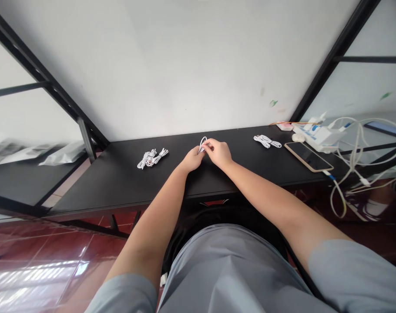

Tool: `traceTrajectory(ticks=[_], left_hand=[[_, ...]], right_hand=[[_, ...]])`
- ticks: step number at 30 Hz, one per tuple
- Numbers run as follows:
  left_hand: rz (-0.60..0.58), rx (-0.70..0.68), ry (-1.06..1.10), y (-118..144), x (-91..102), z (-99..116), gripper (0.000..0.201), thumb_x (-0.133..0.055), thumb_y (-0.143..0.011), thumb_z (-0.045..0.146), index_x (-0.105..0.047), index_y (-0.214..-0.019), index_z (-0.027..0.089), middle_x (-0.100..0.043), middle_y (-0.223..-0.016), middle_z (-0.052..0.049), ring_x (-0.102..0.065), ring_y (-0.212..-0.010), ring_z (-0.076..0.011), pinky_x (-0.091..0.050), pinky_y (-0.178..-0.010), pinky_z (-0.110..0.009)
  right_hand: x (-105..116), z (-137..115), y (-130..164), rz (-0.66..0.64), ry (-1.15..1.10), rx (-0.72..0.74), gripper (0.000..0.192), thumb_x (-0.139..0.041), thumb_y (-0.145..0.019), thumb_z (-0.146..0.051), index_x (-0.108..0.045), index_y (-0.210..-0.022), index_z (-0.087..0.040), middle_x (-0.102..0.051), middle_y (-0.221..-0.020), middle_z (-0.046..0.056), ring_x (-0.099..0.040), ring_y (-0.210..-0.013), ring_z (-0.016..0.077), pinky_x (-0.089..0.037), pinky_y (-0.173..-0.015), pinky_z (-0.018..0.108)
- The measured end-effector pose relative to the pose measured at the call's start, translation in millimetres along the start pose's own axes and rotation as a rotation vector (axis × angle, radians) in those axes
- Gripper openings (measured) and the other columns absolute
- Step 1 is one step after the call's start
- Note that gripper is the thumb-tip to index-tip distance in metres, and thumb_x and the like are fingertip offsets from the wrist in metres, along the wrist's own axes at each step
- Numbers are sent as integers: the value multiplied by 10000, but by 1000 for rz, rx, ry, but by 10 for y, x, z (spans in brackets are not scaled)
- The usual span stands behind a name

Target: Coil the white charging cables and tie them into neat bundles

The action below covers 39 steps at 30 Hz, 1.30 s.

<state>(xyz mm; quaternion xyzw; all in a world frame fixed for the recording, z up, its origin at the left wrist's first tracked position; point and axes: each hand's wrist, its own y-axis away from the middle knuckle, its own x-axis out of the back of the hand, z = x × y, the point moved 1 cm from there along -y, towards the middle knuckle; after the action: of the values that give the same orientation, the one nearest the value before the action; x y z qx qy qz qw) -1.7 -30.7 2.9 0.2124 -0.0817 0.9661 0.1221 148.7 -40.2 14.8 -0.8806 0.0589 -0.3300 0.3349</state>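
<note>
My left hand and my right hand meet over the middle of the black table. Together they pinch a thin white cable, a small loop of which sticks up between the fingers. To the left on the table lie bundled white cables. Another coiled white cable lies to the right of my hands.
A phone lies face up at the right, plugged into a white lead. Behind it sits a white power strip with chargers and loose white leads hanging over the table's edge. Black shelving frames stand on both sides, a white wall behind.
</note>
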Motion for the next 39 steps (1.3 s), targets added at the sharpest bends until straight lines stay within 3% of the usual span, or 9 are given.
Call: traceTrajectory(ticks=[3, 9, 13, 17, 26, 31, 33, 36, 39], left_hand=[[-60, -42, 14, -37, 7, -37, 231, -459, -951, 337, -582, -834, 180, -618, -705, -21, -514, -549, -112, -425, -572, -249], [78, -34, -179, -39, 39, -16, 277, -430, -960, 359, -573, -791, 193, -643, -767, -46, -584, -729, -182, -429, -687, -285], [58, -36, -349, 5, 22, 61, 400, -315, -993, 408, -568, -755, 209, -674, -871, -89, -616, -891, -267, -425, -763, -342], [50, -33, -378, 13, 18, 83, 441, -235, -1007, 363, -576, -769, 216, -682, -889, -95, -622, -921, -277, -431, -794, -351], [3, -101, -457, -8, 26, 11, 444, -253, -1016, 362, -641, -940, 161, -700, -998, -145, -639, -930, -269, -458, -831, -360], [-8, -86, -299, 10, 41, 25, 456, -262, -1010, 388, -664, -995, 174, -704, -1003, -100, -635, -933, -251, -459, -833, -342], [-12, -91, -273, 20, 50, 22, 381, -353, -985, 406, -660, -1031, 184, -700, -1022, -88, -631, -930, -251, -459, -835, -342], [-23, -112, -344, 31, 65, 9, 231, -513, -916, 358, -640, -1008, 188, -691, -996, -85, -629, -898, -252, -458, -817, -341], [-30, -116, -360, 34, 83, 8, 234, -463, -951, 350, -631, -903, 193, -691, -913, -74, -631, -849, -235, -457, -792, -327]], right_hand=[[-10, 11, -11, 12, -20, 39, 154, -577, -945, -309, -704, -919, -227, -755, -866, 37, -692, -756, 191, -497, -729, 293], [5, 17, -24, 49, -8, 100, 202, -529, -965, -301, -710, -969, -211, -714, -947, 71, -645, -811, 194, -505, -781, 312], [31, -31, -13, 22, -28, 145, 199, -529, -966, -287, -713, -956, -209, -693, -941, 69, -636, -827, 192, -504, -799, 315], [37, -74, 0, -11, -70, 147, 174, -544, -960, -281, -704, -942, -215, -694, -933, 67, -646, -853, 198, -510, -817, 324], [14, -68, 19, -41, -57, 107, 129, -593, -930, -273, -694, -869, -220, -707, -890, 54, -640, -804, 196, -514, -793, 324], [4, -43, 13, -14, -74, 120, 128, -590, -931, -267, -703, -958, -213, -717, -933, 64, -656, -840, 203, -512, -807, 324], [6, -26, 9, -14, -52, 114, 136, -585, -933, -269, -709, -919, -215, -711, -907, 62, -648, -825, 204, -506, -798, 325], [23, -5, 2, 9, -34, 88, 155, -582, -936, -275, -712, -876, -216, -693, -868, 55, -637, -796, 198, -499, -783, 317], [40, -8, 3, 41, -58, 92, 174, -563, -951, -291, -709, -908, -207, -683, -887, 60, -633, -796, 190, -498, -775, 302]])
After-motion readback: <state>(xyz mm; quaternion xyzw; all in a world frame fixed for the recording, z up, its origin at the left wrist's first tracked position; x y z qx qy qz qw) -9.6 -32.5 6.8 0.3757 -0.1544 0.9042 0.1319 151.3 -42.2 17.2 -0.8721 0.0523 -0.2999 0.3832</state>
